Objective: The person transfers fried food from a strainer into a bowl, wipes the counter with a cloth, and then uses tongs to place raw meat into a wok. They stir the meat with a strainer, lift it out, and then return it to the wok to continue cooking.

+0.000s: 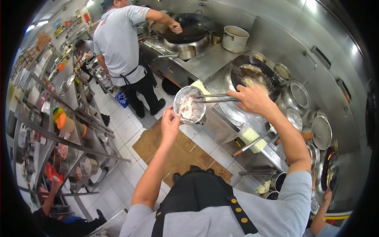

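My left hand (170, 120) is closed on the rim of a metal bowl (178, 98), which is tilted toward me. Pale, white-coated pieces of food (187, 108) lie inside it. In my right hand (251, 97) is a pair of long metal tongs (217, 98), whose tips reach into the bowl at the food. Just beyond my right hand, a dark wok (241, 63) holds bubbling oil with browned pieces (251, 79) in it.
A co-worker (122, 43) in grey stands at another wok (189, 25), back left. A large pot (235, 38) sits on the steel counter. Strainers (321, 132) hang at the right. Shelves with containers (66, 121) line the left. Another person's arm (323, 207) shows bottom right.
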The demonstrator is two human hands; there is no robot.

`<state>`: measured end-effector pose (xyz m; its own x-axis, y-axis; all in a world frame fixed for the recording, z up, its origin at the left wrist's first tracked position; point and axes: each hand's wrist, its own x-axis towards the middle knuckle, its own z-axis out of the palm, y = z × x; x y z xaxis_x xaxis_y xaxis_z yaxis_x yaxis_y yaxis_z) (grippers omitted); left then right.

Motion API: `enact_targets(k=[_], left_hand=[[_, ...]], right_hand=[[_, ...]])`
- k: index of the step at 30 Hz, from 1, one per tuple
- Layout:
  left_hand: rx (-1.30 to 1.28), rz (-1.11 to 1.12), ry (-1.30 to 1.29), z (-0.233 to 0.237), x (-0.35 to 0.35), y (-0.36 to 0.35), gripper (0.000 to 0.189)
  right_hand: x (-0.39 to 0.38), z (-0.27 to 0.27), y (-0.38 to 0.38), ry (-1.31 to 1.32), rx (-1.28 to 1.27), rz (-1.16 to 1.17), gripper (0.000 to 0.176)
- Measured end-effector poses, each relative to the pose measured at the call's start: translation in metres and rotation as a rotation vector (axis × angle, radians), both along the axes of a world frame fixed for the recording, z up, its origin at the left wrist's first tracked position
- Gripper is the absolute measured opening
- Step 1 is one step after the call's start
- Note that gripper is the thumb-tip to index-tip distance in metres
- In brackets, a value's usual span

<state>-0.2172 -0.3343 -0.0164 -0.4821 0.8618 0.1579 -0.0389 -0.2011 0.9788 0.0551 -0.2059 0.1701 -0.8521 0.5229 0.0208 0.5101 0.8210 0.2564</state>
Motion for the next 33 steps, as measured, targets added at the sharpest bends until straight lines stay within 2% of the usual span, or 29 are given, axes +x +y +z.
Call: enact_targets(k=[5,6,8,10,12,14,16,17,18,23,24,26,28,29,32,33], left_hand=[[-0.008,0.054,-0.040,-0.036,-0.008,0.014,0.015],[-0.007,0.067,-0.045,-0.040,-0.009,0.014,0.015],[-0.025,-0.026,-0.272,-0.044,-0.007,0.017,0.013],[-0.081,-0.028,-0.339,-0.039,0.000,0.019,0.012],[-0.157,-0.044,-0.501,-0.046,0.007,0.028,0.011],[-0.148,-0.071,-0.549,-0.047,0.014,0.029,0.012],[-0.203,-0.062,-0.535,-0.054,0.018,0.024,0.013],[-0.209,-0.078,-0.534,-0.060,0.018,0.020,0.012],[-0.216,-0.101,-0.533,-0.065,0.019,0.015,0.012],[-0.223,-0.070,-0.530,-0.072,0.018,-0.009,0.010],[-0.219,-0.074,-0.528,-0.070,0.017,-0.011,0.010],[-0.190,-0.056,-0.534,-0.068,0.015,-0.017,0.010],[-0.194,-0.049,-0.520,-0.066,0.010,-0.023,0.010],[-0.188,-0.038,-0.518,-0.063,0.008,-0.027,0.010],[-0.192,-0.013,-0.502,-0.050,-0.004,-0.027,0.008],[-0.219,0.022,-0.497,-0.050,-0.009,-0.036,0.007]], right_hand=[[0.014,0.024,-0.012,0.045,-0.041,-0.021,0.047],[0.020,0.029,-0.014,0.136,-0.028,-0.010,0.046],[0.023,0.028,-0.017,0.222,-0.011,0.012,0.044],[0.027,0.015,-0.016,0.261,-0.016,0.013,0.048],[0.027,-0.009,-0.006,0.043,-0.155,-0.096,0.049],[0.039,-0.014,0.003,0.051,-0.198,-0.152,0.049],[0.060,-0.004,0.012,0.179,-0.122,-0.185,0.048],[0.075,0.001,0.023,0.201,-0.151,-0.260,0.047],[0.090,0.011,0.029,0.279,-0.161,-0.237,0.048],[0.140,0.038,0.067,0.162,0.026,-0.603,0.047],[0.143,0.036,0.083,0.165,0.031,-0.606,0.047],[0.150,0.012,0.126,0.092,-0.053,-0.825,0.050],[0.165,-0.050,0.191,0.069,-0.085,-0.901,0.052],[0.167,-0.069,0.200,0.111,-0.130,-0.959,0.053],[0.159,-0.077,0.200,0.268,-0.128,-1.085,0.058],[0.158,-0.074,0.200,0.309,-0.088,-1.049,0.058]])
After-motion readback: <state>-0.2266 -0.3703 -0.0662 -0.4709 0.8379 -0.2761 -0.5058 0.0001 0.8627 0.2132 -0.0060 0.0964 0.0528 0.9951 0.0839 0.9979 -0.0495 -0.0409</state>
